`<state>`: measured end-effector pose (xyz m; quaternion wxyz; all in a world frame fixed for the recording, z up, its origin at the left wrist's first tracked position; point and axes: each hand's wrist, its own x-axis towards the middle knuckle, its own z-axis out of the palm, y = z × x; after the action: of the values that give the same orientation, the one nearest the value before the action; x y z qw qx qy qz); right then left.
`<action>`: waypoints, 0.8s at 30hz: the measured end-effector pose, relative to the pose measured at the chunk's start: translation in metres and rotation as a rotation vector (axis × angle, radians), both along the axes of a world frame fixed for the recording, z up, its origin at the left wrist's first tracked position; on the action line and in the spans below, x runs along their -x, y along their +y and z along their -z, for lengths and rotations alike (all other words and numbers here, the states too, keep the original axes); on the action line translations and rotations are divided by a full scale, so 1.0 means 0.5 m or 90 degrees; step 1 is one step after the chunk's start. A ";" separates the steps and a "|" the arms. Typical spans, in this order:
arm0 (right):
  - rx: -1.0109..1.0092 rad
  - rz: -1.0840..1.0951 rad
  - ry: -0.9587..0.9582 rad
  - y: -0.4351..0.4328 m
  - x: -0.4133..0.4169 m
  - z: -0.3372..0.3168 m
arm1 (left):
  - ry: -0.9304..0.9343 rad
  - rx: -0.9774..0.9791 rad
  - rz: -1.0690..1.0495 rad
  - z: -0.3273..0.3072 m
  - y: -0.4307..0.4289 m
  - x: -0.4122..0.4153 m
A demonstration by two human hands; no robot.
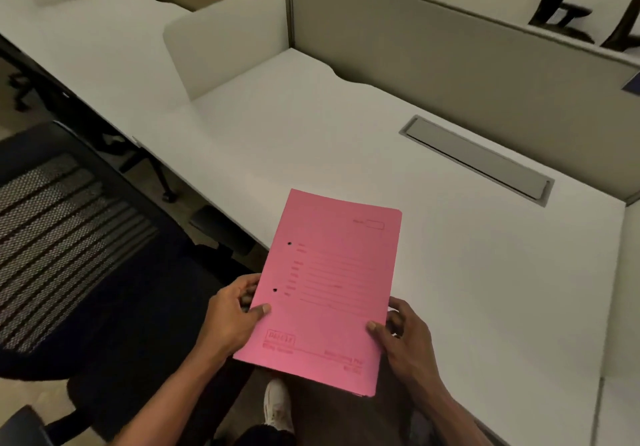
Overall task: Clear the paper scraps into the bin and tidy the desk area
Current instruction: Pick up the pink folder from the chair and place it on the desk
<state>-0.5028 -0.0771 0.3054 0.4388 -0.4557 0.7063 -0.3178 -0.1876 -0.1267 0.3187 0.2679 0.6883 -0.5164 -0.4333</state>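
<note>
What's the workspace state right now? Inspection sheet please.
Surface: white desk, bare where visible.
Job's things: pink folder closed, held over the desk's near edge; no scraps or bin seen.
Clutter: nothing seen.
Grippers: left hand and right hand grip the folder's lower corners, thumbs on top.
Cables: nothing seen; cable hatch closed.
Surroundings: mesh chair at left, partition behind.

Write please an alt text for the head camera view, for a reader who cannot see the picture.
Two bare hands, the left hand and the right hand, hold a closed pink folder by its near corners over the front edge of a white desk. A black mesh office chair stands to the left.
</note>
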 end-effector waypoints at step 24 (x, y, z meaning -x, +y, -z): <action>0.077 0.090 -0.063 -0.545 0.066 0.029 | -0.080 0.029 0.063 -0.010 -0.611 0.085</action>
<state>-0.5358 -0.3495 0.2907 0.4213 -0.4140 0.6937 -0.4122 -0.2303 -0.4324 0.3237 0.2288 0.6815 -0.5754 -0.3900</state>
